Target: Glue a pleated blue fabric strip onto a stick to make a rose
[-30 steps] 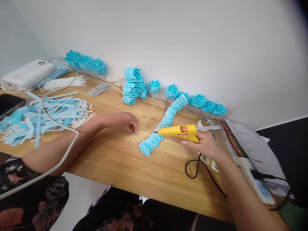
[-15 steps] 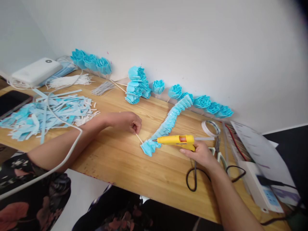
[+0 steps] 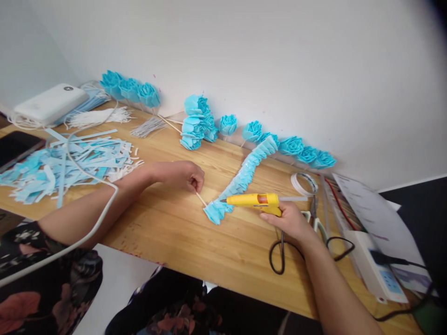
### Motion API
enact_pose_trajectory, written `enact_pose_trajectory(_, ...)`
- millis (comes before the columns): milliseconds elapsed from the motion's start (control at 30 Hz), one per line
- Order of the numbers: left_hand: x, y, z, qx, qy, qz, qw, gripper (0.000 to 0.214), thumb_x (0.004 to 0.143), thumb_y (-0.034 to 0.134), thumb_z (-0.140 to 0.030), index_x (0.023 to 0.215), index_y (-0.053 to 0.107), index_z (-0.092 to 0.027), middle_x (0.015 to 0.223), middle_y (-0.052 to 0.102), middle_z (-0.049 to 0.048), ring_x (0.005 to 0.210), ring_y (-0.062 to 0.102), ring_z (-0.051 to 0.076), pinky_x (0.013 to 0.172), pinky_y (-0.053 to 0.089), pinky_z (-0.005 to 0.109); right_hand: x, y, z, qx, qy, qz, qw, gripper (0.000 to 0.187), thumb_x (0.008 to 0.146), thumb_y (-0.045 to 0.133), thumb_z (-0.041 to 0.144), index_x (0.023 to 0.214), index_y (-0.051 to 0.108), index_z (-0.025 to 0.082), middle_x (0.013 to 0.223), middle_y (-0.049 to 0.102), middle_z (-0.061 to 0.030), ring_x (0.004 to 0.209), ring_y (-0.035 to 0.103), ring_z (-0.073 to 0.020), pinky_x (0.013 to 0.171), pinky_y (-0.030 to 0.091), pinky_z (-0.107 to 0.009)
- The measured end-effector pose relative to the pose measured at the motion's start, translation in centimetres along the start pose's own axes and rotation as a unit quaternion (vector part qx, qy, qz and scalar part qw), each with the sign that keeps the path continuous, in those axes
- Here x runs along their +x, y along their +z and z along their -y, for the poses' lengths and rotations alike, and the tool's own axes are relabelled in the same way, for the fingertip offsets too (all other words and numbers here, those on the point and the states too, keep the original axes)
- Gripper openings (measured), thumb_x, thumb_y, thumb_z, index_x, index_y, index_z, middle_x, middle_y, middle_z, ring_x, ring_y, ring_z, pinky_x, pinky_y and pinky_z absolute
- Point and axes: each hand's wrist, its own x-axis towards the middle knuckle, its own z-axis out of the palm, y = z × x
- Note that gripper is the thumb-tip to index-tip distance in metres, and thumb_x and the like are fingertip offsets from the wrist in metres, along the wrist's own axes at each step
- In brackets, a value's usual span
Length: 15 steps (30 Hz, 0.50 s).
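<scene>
My left hand (image 3: 181, 174) is closed in a pinch on a thin wooden stick (image 3: 201, 200) whose far end meets the near end of a long folded blue paper strip (image 3: 240, 179) lying on the wooden table (image 3: 181, 232). My right hand (image 3: 289, 221) grips a yellow glue gun (image 3: 253, 201), held level. Its nozzle points left and sits at the strip's near end, close to the stick's tip.
Blue paper roses (image 3: 293, 146) line the wall, with more (image 3: 131, 90) at the back left. A heap of blue and white paper scraps (image 3: 66, 160) lies left, beside a white power bank (image 3: 49, 103) and a phone (image 3: 14, 146). Tape roll (image 3: 304, 184), scissors (image 3: 316, 218), black cord (image 3: 279, 256) and power strip (image 3: 377, 270) sit right.
My right hand has brought the glue gun down and left, so its nozzle now reaches the strip's near end. My left hand has kept its pinch on the stick.
</scene>
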Motion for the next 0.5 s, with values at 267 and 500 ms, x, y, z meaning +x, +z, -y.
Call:
enact_pose_trajectory(267, 0.0, 0.0, 0.0, -0.013, 0.002, 0.0, 1.0, 0.011, 0.083, 0.063, -0.011, 0.084, 0.072, -0.016, 0.08, 0.067, 0.0025, 0.07, 0.057, 0.011, 0.064, 0.041, 0.018, 0.2, 0.2, 1.0, -0.007, 0.004, 0.008, 1.0, 0.026, 0.074, 0.069, 0.044, 0.081, 0.072, 0.019, 0.07, 0.069, -0.0018, 0.062, 0.062, -0.0205, 0.055, 0.049, -0.03)
enact_pose_trajectory(500, 0.0, 0.0, 0.1, -0.01, 0.012, -0.001, 1.0, 0.011, 0.084, 0.063, -0.011, 0.084, 0.073, -0.015, 0.079, 0.066, 0.0031, 0.071, 0.058, 0.011, 0.064, 0.041, 0.017, 0.2, 0.1, 0.8, -0.02, 0.002, -0.01, 1.0, 0.031, 0.072, 0.07, 0.048, 0.081, 0.073, 0.018, 0.074, 0.071, -0.0052, 0.065, 0.063, -0.0231, 0.057, 0.05, -0.032)
